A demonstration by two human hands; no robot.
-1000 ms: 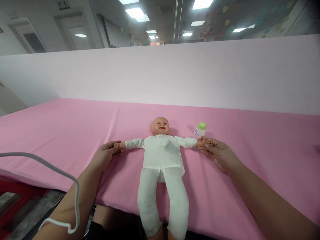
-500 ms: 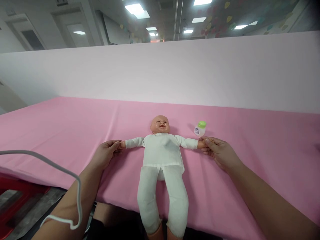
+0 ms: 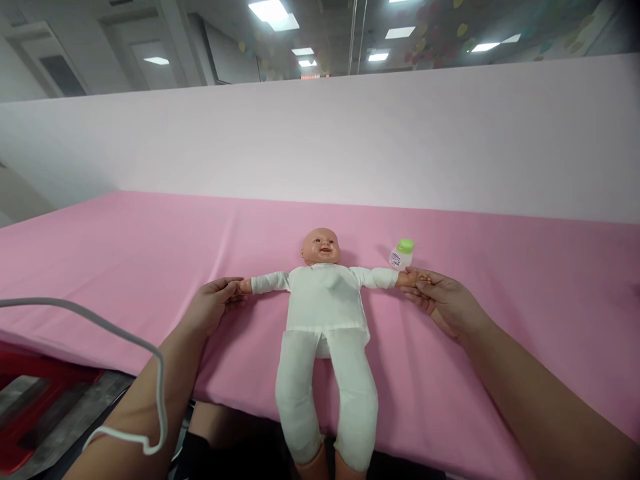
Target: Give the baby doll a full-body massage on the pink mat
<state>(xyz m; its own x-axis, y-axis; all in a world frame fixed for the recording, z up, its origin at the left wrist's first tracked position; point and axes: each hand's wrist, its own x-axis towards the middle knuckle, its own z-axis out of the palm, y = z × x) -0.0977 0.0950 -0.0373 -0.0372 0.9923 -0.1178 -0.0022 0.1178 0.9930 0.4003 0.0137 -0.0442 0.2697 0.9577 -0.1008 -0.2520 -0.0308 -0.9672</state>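
A baby doll (image 3: pixel 325 307) in white clothes lies on its back on the pink table cover (image 3: pixel 125 253), arms spread wide, legs hanging over the near edge. My left hand (image 3: pixel 213 307) is closed round the doll's hand on the left side. My right hand (image 3: pixel 443 300) pinches the doll's other hand, stretched out to the right. A small white bottle with a green cap (image 3: pixel 403 253) stands just beyond my right hand, close to the doll's wrist.
A pale pink partition wall (image 3: pixel 320 140) rises behind the table. A white cable (image 3: pixel 150 367) loops over my left forearm. A red object (image 3: pixel 30 393) and grey floor show at the lower left, below the table edge.
Both hands keep hold of the doll's hands. My right hand has raised the doll's arm slightly toward the bottle. The view has tipped down a little.
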